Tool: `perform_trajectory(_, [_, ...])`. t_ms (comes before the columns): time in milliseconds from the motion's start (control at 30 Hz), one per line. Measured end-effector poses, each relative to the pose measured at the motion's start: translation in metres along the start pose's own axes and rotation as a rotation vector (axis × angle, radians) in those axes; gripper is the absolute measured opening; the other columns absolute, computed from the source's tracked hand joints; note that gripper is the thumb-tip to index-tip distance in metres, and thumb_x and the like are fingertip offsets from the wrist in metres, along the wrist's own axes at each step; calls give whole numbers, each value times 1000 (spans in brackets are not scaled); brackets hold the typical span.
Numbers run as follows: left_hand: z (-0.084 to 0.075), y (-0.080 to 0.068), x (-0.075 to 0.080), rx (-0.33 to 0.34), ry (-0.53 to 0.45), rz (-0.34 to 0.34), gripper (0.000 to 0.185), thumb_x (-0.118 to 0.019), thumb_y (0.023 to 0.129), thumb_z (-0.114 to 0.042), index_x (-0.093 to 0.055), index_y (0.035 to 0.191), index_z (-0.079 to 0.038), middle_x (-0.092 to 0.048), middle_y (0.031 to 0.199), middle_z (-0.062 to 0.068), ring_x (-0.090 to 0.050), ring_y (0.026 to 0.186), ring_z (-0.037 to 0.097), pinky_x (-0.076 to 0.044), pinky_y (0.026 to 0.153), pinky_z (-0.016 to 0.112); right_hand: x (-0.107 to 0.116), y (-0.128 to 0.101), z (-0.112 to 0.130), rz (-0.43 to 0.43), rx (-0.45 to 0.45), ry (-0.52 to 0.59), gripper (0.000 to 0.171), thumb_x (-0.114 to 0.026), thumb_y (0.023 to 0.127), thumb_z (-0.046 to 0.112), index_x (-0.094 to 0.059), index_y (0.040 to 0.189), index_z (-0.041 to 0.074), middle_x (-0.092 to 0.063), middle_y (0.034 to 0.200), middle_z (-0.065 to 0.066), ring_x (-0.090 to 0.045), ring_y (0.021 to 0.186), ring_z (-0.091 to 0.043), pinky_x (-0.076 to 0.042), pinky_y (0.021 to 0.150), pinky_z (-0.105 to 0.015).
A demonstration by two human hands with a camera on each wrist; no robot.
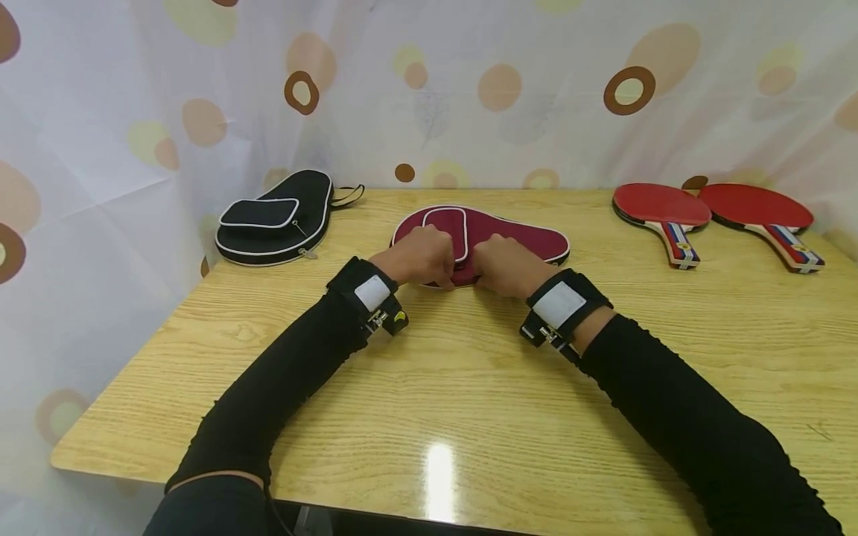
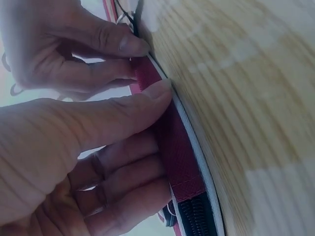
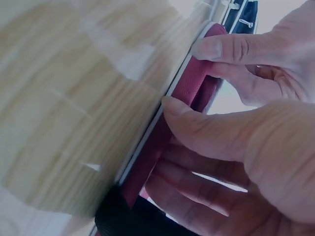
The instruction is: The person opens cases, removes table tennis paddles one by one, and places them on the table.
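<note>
A maroon table tennis paddle case with white piping lies flat on the table, its pocket side up and its narrow end to the right. My left hand pinches its near edge beside the pocket, thumb on the fabric side band and fingers curled behind. Close by on the right, my right hand pinches the same edge between thumb and fingers. In the left wrist view, a black zipper begins where the maroon band ends. The hands cover part of the case's front.
A black paddle case with white piping and a wrist loop lies at the back left. Two red paddles, one nearer and one farther right, lie at the back right of the wooden table. A patterned curtain hangs behind.
</note>
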State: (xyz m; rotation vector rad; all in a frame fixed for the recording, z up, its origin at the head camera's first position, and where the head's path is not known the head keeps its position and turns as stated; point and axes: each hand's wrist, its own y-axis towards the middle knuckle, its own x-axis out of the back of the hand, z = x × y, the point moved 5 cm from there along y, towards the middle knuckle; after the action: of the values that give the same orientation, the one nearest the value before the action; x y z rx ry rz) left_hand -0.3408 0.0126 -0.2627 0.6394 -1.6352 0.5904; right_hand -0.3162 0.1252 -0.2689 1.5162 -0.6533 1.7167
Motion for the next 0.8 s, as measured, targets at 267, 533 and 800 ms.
perform_trajectory(267, [-3,0,0,8,-5,-14,14,-83,85,-19,-81,82,-6,-74,75,3,-59,74,17,-50,72,30,2,3,-2,9,-20,4,42,-66,86,-8,-46,55,11,-27,54,6,-27,51,-11,-23,50,-26])
perform_trajectory(533, [0,-2,-4,-48,-18,16,11,-81,87,-16,-81,86,-5,-74,79,4,-57,73,14,-49,71,25,1,5,-3,30,-3,6,44,-60,88,-11,-44,55,13,-28,55,6,-28,52,-11,-22,50,-26])
perform_trajectory(800, [7,-9,0,-87,-44,5,10,-83,84,-12,-81,90,-4,-76,86,6,-61,80,17,-54,80,30,2,4,-3,43,-28,7,45,-55,89,-13,-41,55,13,-26,56,5,-24,52,-11,-20,50,-26])
